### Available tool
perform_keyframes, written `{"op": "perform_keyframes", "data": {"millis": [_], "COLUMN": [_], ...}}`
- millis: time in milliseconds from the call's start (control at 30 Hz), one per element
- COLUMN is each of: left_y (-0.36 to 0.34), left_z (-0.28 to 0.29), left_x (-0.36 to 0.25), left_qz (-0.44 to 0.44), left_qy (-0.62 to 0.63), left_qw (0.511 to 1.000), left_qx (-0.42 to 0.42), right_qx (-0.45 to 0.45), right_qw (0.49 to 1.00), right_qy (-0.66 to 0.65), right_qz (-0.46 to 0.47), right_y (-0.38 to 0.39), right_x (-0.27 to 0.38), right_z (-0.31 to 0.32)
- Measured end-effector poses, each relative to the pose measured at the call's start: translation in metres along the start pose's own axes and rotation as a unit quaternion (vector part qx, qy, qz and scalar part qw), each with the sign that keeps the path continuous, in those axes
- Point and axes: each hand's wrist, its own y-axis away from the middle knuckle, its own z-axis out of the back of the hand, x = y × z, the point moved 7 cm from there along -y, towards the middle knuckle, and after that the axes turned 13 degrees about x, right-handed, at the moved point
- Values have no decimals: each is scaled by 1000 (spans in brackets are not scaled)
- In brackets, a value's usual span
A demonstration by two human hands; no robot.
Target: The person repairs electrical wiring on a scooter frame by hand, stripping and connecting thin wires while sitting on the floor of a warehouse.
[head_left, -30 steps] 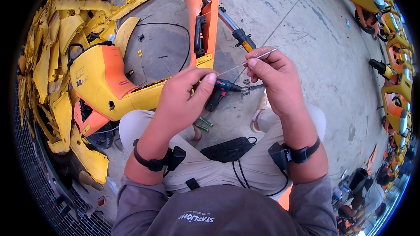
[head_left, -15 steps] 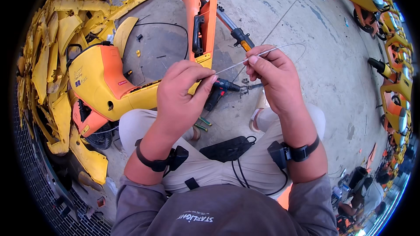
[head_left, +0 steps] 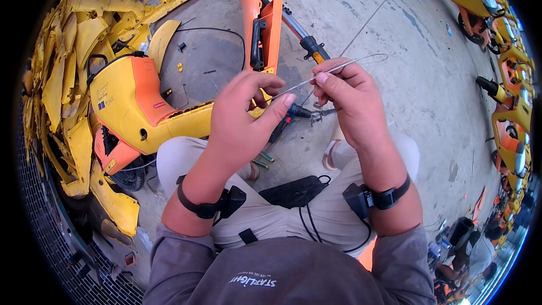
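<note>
Between the thumb and fingers of my right hand (head_left: 354, 104) a thin silvery wire (head_left: 299, 85) is pinched. Its far part bends back in a narrow loop beyond that hand, and the other part runs left toward my left hand (head_left: 234, 116). There the thumb and curled fingers stand apart, with the wire crossing the gap between them. Whether it touches the left fingers I cannot tell. Below the hands, a dark power drill (head_left: 301, 111) with red parts lies on the floor, partly hidden by my left hand.
A yellow and orange scooter body (head_left: 121, 101) lies at the left, beside a heap of yellow panels (head_left: 73, 39). Green-handled pliers (head_left: 264, 160) rest between my feet. A fork tube (head_left: 305, 36) lies ahead. Scooters (head_left: 511, 118) line the right; a person (head_left: 474, 257) is at lower right.
My left thumb and fingers have parted from their pinch on the wire. The loop beyond my right hand has become narrower and flatter; the right hand still pinches the wire.
</note>
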Motion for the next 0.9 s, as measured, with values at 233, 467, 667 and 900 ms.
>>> {"op": "perform_keyframes", "data": {"millis": [233, 467, 667, 900], "left_y": [9, 7, 4, 8], "left_z": [-17, -12, -6, 0], "left_x": [38, 30, 10, -5], "left_qz": [182, 101, -19, -125], "left_qy": [237, 130, 54, -102], "left_qw": [939, 983, 998, 983], "left_qx": [169, 75, -12, -86], "right_qx": [-17, -16, -16, 11], "right_qw": [999, 1000, 1000, 998], "right_qy": [33, 24, -15, -48], "right_qz": [12, -6, -14, -40], "right_y": [4, 3, 3, 3], "right_x": [6, 1, -2, -14], "right_z": [11, 8, 2, -14]}}
